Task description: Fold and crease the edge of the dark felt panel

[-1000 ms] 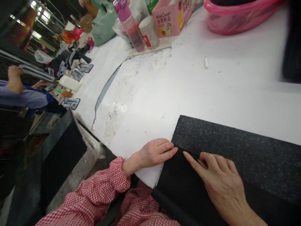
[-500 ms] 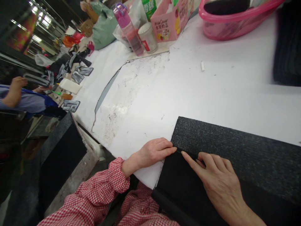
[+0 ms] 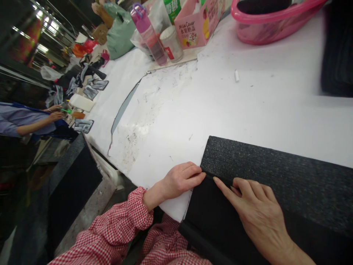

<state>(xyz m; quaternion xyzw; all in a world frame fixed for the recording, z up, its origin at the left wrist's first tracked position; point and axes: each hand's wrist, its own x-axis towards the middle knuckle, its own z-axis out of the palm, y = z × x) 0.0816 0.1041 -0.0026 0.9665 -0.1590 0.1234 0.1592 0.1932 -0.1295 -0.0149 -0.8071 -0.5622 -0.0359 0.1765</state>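
A black sheet [image 3: 209,209] with a smooth face lies at the table's near edge, its lower border hanging over. Along its far side runs a dark grey-flecked band [image 3: 248,156], and a narrow folded ridge marks where the two meet. My left hand [image 3: 182,179] pinches the left end of this ridge between thumb and fingers. Just right of it, my right hand [image 3: 256,209] presses on the sheet, thumb stretched along the ridge towards the left hand and the other fingers bent down at the seam. What lies beneath the right fingertips is hidden.
White paper covers the table [image 3: 176,117], torn at the left. Farther back stand a pink bottle [image 3: 151,40], a jar [image 3: 171,44], a pink box [image 3: 193,29] and a pink basin [image 3: 270,27]. A dark stack [image 3: 338,55] is at right. A co-worker [image 3: 30,117] works at left.
Both my hands keep their hold at the ridge with hardly any movement. The co-worker's raised hand has come down to the table, and the view has shifted slightly.
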